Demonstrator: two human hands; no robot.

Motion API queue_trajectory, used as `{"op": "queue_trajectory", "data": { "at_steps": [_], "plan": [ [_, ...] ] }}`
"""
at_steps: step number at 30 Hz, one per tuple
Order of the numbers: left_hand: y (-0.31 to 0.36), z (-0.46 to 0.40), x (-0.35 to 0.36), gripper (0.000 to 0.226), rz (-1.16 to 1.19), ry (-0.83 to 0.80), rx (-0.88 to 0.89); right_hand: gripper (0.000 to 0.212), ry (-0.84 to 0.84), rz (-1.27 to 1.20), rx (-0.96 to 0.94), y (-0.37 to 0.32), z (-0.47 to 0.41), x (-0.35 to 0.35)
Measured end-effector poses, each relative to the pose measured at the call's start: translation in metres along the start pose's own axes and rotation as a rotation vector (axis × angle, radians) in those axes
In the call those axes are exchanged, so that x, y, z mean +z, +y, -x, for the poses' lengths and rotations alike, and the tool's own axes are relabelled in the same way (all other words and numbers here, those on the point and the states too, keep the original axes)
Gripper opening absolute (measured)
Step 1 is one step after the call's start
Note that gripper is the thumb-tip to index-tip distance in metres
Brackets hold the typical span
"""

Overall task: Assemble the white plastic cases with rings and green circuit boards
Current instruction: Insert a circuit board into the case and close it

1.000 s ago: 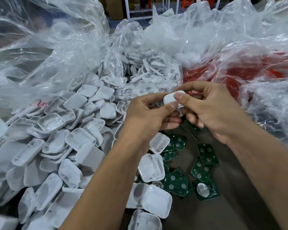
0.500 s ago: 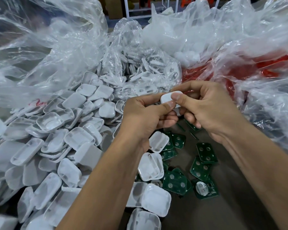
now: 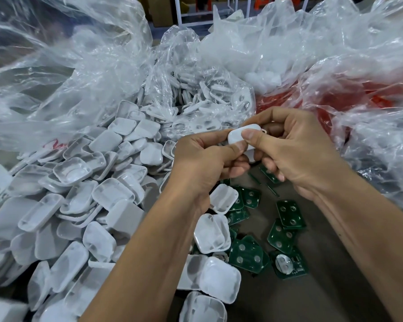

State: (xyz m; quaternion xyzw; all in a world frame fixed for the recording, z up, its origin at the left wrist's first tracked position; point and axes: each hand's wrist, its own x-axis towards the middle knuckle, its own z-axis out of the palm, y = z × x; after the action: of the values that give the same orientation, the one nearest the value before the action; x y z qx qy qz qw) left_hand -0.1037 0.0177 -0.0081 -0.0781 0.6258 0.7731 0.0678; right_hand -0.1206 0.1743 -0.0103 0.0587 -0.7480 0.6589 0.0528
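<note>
White case (image 3: 239, 138) mostly covered by fingers of both hands, left (image 3: 203, 163) and right (image 3: 296, 154), so whether a ring or board sits inside can't be told; small loop at its right end half hidden behind right fingers. Red contents (image 3: 358, 94) under the clear bags (image 3: 335, 66) at counter's far right too blurred by plastic to identify, white pieces in the middle bag (image 3: 196, 89) partly obscured. Case pile (image 3: 68, 205) cut off by left and bottom edges; several green boards (image 3: 286, 214) overlapped by cases and the left wrist.
</note>
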Motion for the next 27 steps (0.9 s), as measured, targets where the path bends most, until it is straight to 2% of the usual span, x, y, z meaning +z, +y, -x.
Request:
{"op": "queue_trajectory", "data": {
  "at_steps": [2, 5, 8, 10, 12, 15, 17, 20, 27],
  "plan": [
    [-0.001, -0.001, -0.001, 0.027, -0.189, 0.019, 0.117, 0.008, 0.048, 0.014, -0.020, -0.001, 0.000, -0.001],
    [-0.004, -0.004, -0.004, 0.035, -0.601, 0.111, 0.459, 0.012, 0.107, -0.034, 0.000, -0.001, 0.000, -0.001],
    [-0.007, -0.004, -0.002, 0.027, -0.668, 0.094, 0.614, 0.020, 0.108, -0.123, 0.046, -0.004, 0.001, -0.002],
    [-0.008, -0.004, 0.000, 0.019, -0.566, 0.047, 0.543, 0.032, 0.032, -0.198, 0.067, -0.009, 0.001, -0.007],
    [-0.008, -0.003, 0.002, 0.015, -0.339, -0.002, 0.386, 0.039, -0.043, -0.266, 0.098, -0.012, -0.001, -0.014],
    [-0.004, -0.002, 0.003, 0.010, 0.025, -0.071, 0.145, 0.028, -0.065, -0.238, 0.105, -0.011, -0.004, -0.020],
    [-0.002, -0.001, 0.001, 0.014, 0.137, -0.118, 0.053, 0.028, -0.084, -0.207, 0.086, -0.008, -0.006, -0.020],
    [0.001, 0.000, 0.000, 0.016, 0.178, -0.143, 0.005, 0.033, -0.090, -0.219, 0.073, -0.004, -0.007, -0.019],
    [0.002, -0.003, -0.004, 0.017, 0.167, -0.041, 0.048, 0.022, -0.083, -0.176, -0.040, 0.000, -0.006, -0.011]
  ]
}}
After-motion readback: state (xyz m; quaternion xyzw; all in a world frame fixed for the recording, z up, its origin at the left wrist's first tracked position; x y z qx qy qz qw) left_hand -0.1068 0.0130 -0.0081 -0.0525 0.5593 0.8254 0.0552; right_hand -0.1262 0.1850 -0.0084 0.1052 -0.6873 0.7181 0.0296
